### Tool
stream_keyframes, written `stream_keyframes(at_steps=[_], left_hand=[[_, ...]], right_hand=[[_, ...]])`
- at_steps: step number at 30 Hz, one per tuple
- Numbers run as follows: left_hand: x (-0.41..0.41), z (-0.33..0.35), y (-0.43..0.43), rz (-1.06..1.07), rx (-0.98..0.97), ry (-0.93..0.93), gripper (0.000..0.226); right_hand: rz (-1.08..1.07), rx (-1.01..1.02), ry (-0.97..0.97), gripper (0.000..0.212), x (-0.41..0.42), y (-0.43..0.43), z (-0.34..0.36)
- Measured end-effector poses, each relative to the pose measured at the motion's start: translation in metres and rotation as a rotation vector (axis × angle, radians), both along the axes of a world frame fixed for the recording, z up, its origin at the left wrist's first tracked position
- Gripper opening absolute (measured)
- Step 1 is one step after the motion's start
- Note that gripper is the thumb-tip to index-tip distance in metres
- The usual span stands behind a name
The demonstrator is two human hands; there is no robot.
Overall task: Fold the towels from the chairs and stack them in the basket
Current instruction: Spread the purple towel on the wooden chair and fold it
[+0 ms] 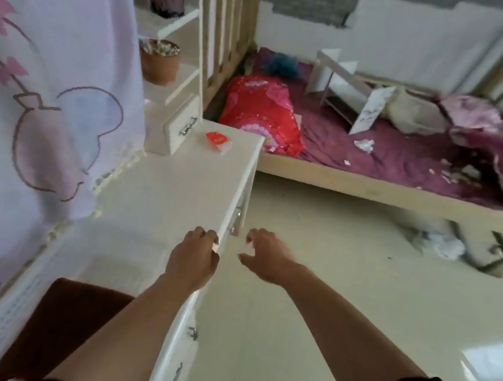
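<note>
1. Brown towel [60, 325], apparently folded flat, lies inside a white lattice basket [9, 294] at the lower left. The basket stands on a white dresser [172, 185]. No other towel and no chair is in view.
2. Left hand [192, 258] is at the dresser's front edge, just beyond the basket, with its fingers [209, 236] curled over that edge. The left forearm crosses above the basket and hides part of the towel.
3. Right hand [263, 257] hangs in the air just right of the dresser, above the pale floor [359, 288]. Its fingers are spread and loosely curled, and it holds nothing.
4. From both hands the towel lies back toward the person's body and to the left. Its long side seems to run along the dresser's length. The left arm is right over it, while the right hand is well apart from it.
5. With one towel in the basket and none in hand, the next step is probably fetching another from the chairs. Those are outside the view, so the person would likely need to let go of the dresser and turn.
6. Further out, a pink-patterned curtain [44, 61] hangs at the left. A small red packet [217, 141] lies on the dresser's far end, and a terracotta pot [159, 65] stands beyond it. A wooden bed [374, 189] with purple bedding fills the background.
</note>
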State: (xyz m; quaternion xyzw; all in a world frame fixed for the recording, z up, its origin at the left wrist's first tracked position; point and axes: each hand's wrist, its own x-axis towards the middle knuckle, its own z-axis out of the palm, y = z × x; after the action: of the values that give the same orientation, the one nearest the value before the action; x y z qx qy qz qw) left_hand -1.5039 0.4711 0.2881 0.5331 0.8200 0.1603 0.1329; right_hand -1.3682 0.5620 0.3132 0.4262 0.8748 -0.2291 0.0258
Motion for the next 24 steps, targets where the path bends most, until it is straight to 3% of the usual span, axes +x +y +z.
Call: stream_keyframes(at_steps=[5,14,20,24], left_hand=[[0.141,0.009,0.083,-0.347,-0.071,0.04,0.033],[0.428,0.019,0.159,-0.775,-0.157,0.146,0.032],[0.636,0.03,0.183,-1.131,-0.099,0.295,0.036],[0.757,0.043,0.186,-1.348,-0.006,0.263,0.038]], right_hand=[[-0.322,0.022,-0.057,0.043,0.164,0.032,0.001],[-0.773,-0.027,-0.121,0.045,0.471,0.037,-0.002],[-1.109,-0.011,-0.176,0.046,0.665,0.005,0.016],[-1.28,-0.01,-0.246,0.048,0.752,-0.013,0.019]])
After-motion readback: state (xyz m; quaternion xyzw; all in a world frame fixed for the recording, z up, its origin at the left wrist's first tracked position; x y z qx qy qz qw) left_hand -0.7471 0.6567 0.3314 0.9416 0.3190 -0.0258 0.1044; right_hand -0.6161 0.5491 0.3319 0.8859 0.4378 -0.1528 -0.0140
